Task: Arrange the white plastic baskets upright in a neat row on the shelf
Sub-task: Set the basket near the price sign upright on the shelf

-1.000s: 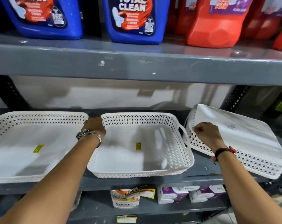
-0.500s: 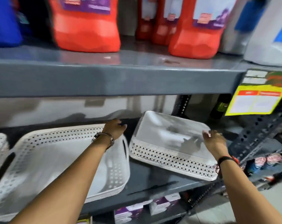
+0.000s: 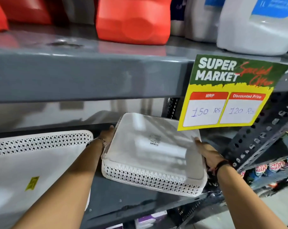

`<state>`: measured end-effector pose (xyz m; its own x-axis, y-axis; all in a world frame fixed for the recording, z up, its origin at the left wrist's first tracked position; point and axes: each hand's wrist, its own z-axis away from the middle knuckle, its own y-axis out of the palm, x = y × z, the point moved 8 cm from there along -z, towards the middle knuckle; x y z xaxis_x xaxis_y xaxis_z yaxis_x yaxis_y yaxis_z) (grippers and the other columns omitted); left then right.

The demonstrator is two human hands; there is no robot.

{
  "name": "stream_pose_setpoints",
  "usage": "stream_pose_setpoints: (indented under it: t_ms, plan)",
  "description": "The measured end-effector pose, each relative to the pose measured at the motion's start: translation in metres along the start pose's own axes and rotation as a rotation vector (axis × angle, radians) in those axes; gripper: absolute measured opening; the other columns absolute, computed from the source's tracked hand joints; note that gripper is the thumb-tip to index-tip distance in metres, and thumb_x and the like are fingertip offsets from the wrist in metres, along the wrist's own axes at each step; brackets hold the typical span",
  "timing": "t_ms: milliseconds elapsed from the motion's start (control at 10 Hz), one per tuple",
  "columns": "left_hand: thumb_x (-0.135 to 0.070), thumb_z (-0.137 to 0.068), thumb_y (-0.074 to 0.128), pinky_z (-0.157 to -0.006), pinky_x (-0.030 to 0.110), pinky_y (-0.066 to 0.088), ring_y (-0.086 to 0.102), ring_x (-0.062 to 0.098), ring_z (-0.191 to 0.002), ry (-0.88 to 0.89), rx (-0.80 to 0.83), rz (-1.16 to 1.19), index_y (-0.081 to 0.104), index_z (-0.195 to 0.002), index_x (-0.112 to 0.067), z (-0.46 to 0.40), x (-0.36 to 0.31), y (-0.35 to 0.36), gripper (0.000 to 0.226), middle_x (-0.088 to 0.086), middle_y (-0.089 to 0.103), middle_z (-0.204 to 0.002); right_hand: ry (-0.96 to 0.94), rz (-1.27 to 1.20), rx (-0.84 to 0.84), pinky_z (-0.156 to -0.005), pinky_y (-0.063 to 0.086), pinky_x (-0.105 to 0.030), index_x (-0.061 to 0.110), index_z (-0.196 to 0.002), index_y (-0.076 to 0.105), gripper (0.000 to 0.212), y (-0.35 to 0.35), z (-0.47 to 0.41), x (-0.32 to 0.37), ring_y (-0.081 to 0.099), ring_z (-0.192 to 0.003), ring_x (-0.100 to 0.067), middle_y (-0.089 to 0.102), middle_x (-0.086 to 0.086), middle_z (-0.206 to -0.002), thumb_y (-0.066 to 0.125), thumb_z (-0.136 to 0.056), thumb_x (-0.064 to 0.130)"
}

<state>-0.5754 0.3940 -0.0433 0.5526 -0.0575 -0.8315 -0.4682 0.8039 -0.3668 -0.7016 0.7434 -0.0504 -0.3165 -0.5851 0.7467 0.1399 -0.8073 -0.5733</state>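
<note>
An upside-down white plastic basket (image 3: pixel 150 156) lies on the grey shelf (image 3: pixel 123 200), its flat bottom with a barcode label facing up. My left hand (image 3: pixel 107 135) grips its far left side and my right hand (image 3: pixel 206 152) grips its right side. The basket looks tilted, its near edge over the shelf. To the left an upright white basket (image 3: pixel 32 162) with a yellow sticker rests on the same shelf, partly behind my left forearm.
The upper shelf's front edge (image 3: pixel 90 75) hangs close above, loaded with red jugs (image 3: pixel 133 20) and a white jug (image 3: pixel 258 23). A yellow price sign (image 3: pixel 225 96) dangles over the basket's right corner. A perforated grey brace (image 3: pixel 262 134) slants at the right. Small boxes sit below.
My view has swung right. My left hand left the upright basket and now holds the upside-down basket's left side; my right hand slid from its top to its right edge.
</note>
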Motion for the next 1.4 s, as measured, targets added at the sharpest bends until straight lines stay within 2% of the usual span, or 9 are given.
stream_pose_setpoints:
  t_ms: [200,300,400,500,600,700,1000,1200,1400]
  plan:
    - [-0.079,-0.072,0.024,-0.101,0.054,0.044,0.059,0.038,-0.112,0.039,-0.159,0.510,0.052,-0.127,-0.002,-0.030,0.001,-0.049,0.098,0.019,0.059,-0.126,-0.250,-0.925,0.050,-0.057,0.053,-0.022,0.018,-0.088,0.061,0.028,-0.019,0.028,0.061,0.063,-0.079,-0.023,0.074,0.001,-0.079,0.035,-0.096,0.026]
    - [-0.064,-0.086,0.029,-0.084,0.045,0.054,0.065,0.030,-0.084,0.053,-0.108,0.637,0.062,-0.101,-0.008,-0.007,-0.018,-0.063,0.067,0.013,0.064,-0.101,-0.306,-1.000,0.012,-0.076,0.053,-0.038,0.008,-0.097,0.059,0.035,-0.036,0.034,0.077,0.060,-0.100,-0.033,0.067,-0.011,-0.109,0.031,-0.096,0.029]
    - [-0.023,-0.095,0.036,-0.055,0.027,0.049,0.055,0.024,-0.051,0.028,0.081,0.440,0.055,-0.068,-0.010,0.027,-0.030,-0.061,0.036,0.012,0.061,-0.064,-0.311,-0.924,-0.007,-0.092,0.044,-0.038,-0.008,-0.121,0.047,0.066,-0.051,0.030,0.073,0.053,-0.121,-0.031,0.051,-0.011,-0.138,0.040,-0.089,0.050]
    - [-0.010,-0.095,0.040,-0.046,0.024,0.048,0.055,0.019,-0.042,-0.014,0.133,0.166,0.054,-0.067,-0.006,0.035,-0.019,-0.055,0.031,0.006,0.058,-0.045,-0.306,-0.848,0.093,-0.077,0.051,-0.034,0.010,-0.116,0.058,0.045,-0.046,0.024,0.065,0.071,-0.080,-0.012,0.075,0.007,-0.091,0.037,-0.092,0.042]
    - [-0.011,-0.099,0.033,-0.077,0.038,0.053,0.064,0.022,-0.088,-0.102,0.162,-0.109,0.061,-0.099,0.001,0.048,-0.004,-0.050,0.030,0.003,0.075,-0.072,-0.115,-0.531,0.072,-0.064,0.050,-0.030,0.001,-0.117,0.059,0.036,-0.038,0.018,0.037,0.068,-0.050,-0.008,0.074,0.005,-0.057,0.056,-0.086,0.018]
    - [-0.014,-0.101,0.031,-0.104,0.043,0.041,0.057,0.028,-0.109,-0.143,0.199,-0.107,0.057,-0.113,0.005,0.051,0.005,-0.047,0.035,0.014,0.065,-0.101,-0.113,-0.171,0.016,-0.074,0.048,-0.033,-0.004,-0.118,0.058,0.037,-0.038,0.019,0.034,0.066,-0.080,-0.021,0.074,-0.014,-0.091,0.061,-0.084,0.010]
    - [0.002,-0.089,0.055,-0.060,0.019,0.059,0.069,0.025,-0.065,-0.057,0.103,-0.464,0.044,-0.059,-0.004,0.053,0.007,-0.046,0.033,0.014,0.062,-0.082,-0.060,0.466,-0.213,-0.090,0.048,-0.041,-0.013,-0.110,0.060,0.029,-0.027,0.039,0.018,0.055,-0.112,-0.042,0.059,-0.033,-0.119,0.048,-0.086,-0.002]
    - [-0.002,-0.086,0.060,-0.027,0.007,0.037,0.044,0.000,-0.013,0.019,0.187,-0.891,0.062,-0.106,0.007,0.057,0.002,-0.033,0.023,0.016,0.068,-0.116,-0.039,0.478,-0.218,-0.075,0.044,-0.035,-0.014,-0.108,0.060,0.027,-0.028,0.046,0.019,0.058,-0.107,-0.043,0.060,-0.033,-0.114,0.047,-0.087,-0.003]
    - [-0.024,-0.092,0.053,-0.066,0.023,0.050,0.063,0.013,-0.062,0.083,0.096,-1.033,0.068,-0.077,-0.003,0.062,-0.006,-0.042,0.030,0.008,0.072,-0.112,-0.107,0.606,-0.290,-0.093,0.047,-0.044,-0.010,-0.114,0.056,0.033,-0.014,0.070,0.045,0.053,-0.112,-0.042,0.056,-0.032,-0.120,0.047,-0.091,0.012]
